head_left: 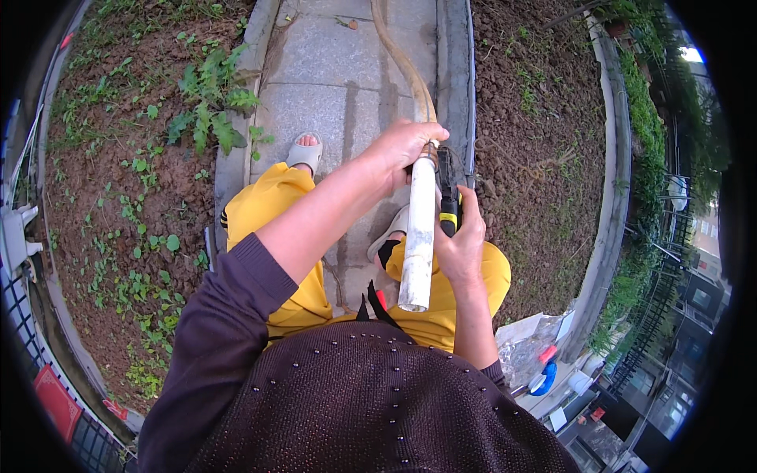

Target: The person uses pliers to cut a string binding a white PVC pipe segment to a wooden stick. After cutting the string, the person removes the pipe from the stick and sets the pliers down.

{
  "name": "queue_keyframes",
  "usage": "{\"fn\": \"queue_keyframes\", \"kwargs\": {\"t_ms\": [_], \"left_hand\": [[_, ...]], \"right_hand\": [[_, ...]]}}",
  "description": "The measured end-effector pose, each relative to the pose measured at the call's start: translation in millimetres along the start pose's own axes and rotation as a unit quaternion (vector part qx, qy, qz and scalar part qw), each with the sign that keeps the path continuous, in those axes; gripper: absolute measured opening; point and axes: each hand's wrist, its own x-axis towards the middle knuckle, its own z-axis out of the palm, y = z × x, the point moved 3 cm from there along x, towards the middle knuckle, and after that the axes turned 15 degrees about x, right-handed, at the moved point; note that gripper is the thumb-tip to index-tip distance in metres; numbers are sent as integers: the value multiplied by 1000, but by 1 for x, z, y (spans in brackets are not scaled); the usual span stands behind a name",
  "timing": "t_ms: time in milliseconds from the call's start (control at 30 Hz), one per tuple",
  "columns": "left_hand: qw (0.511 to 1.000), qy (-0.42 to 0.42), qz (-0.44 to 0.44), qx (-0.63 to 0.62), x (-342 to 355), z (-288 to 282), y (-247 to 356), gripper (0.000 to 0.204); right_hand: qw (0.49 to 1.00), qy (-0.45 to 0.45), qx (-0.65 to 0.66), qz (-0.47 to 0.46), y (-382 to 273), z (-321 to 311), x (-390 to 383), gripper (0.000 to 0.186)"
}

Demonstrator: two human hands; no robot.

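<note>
My left hand (402,150) is closed round the joint where a long tan hose (400,59) meets a white pipe (418,252), with bands of a clamp visible there. The white pipe points down toward my body, its open end over my lap. My right hand (461,244) grips a black-and-yellow hand tool (447,205), held upright along the right side of the pipe. The tool's top lies beside the joint; whether it bites on anything there is hard to make out.
I crouch on a paved path (315,55) between raised kerbs, with soil beds (536,197) either side and leafy plants (213,102) at left. A blue object (544,380) and some sheeting lie at lower right, near railings. A red panel (57,402) stands at lower left.
</note>
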Motion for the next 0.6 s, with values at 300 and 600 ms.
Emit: {"fn": "queue_keyframes", "kwargs": {"t_ms": [300,600], "left_hand": [[1000,-12,1,-11,8,-4,-10,15],[999,-2,5,-52,10,-3,-18,14]], "right_hand": [[983,-60,114,133,6,3,-6,43],[987,-97,41,120,27,0,-3,61]]}}
